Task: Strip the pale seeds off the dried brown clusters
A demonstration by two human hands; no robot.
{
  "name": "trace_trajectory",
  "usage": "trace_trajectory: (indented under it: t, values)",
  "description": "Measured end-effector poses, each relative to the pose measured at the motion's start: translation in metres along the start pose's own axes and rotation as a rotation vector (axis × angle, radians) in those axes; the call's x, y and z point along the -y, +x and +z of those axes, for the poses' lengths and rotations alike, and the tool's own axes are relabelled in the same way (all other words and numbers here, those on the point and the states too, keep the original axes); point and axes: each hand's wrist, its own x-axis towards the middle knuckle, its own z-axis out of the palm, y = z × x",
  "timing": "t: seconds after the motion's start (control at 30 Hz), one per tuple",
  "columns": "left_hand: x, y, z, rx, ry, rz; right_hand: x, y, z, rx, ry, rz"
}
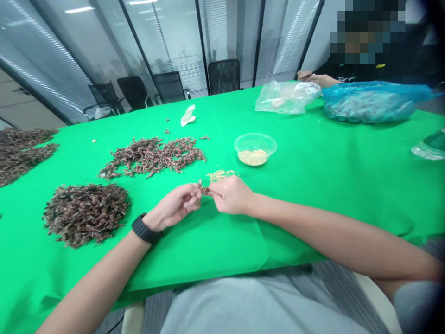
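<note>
dried pod sits pinched between our two hands, just above the green cloth and near the table's front edge. our left hand and right hand are together, their fingertips meeting on it from either side, so the small piece looks held steady from both ends; the hands themselves hide exactly how each finger grips. both forearms lie low and reach in from the near edge, which seems to keep the pod right under our eyes. a black wristband circles the left wrist.

just beyond the fingertips lies a small scatter of pale grains, and a clear plastic bowl holding more of the same stands a little further on, seemingly placed within easy reach of the right hand. nothing stands between the hands and the bowl. to our left, brown pods lie in separate piles: a dense heap beside the left forearm, a looser spread beyond it, and another mass at the cloth's far left. further off, a co-worker's hand rests near a clear bag and a blue bag, with black chairs by a glass wall.
</note>
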Motion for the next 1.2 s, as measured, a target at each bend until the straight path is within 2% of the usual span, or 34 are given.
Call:
trace_trajectory:
  t: [0.3, 0.57, 0.8, 1.07, 1.2]
  values:
    - [0.002, -0.001, 0.012, -0.117, 0.127, 0.153, 0.005, 0.000, 0.006, -0.084, 0.192, 0.068]
    - [-0.001, -0.003, 0.015, -0.076, -0.035, 0.125, 0.005, 0.001, 0.002, -0.157, 0.295, 0.086]
    - [-0.003, -0.005, 0.016, -0.056, -0.049, 0.137, 0.003, 0.001, 0.003, -0.185, 0.325, 0.079]
    - [0.000, -0.009, 0.014, 0.002, 0.037, 0.328, 0.007, 0.000, -0.001, -0.324, 0.405, -0.031]
    - [0.001, -0.011, 0.014, 0.006, 0.077, 0.364, 0.011, -0.003, -0.002, -0.350, 0.432, -0.084]
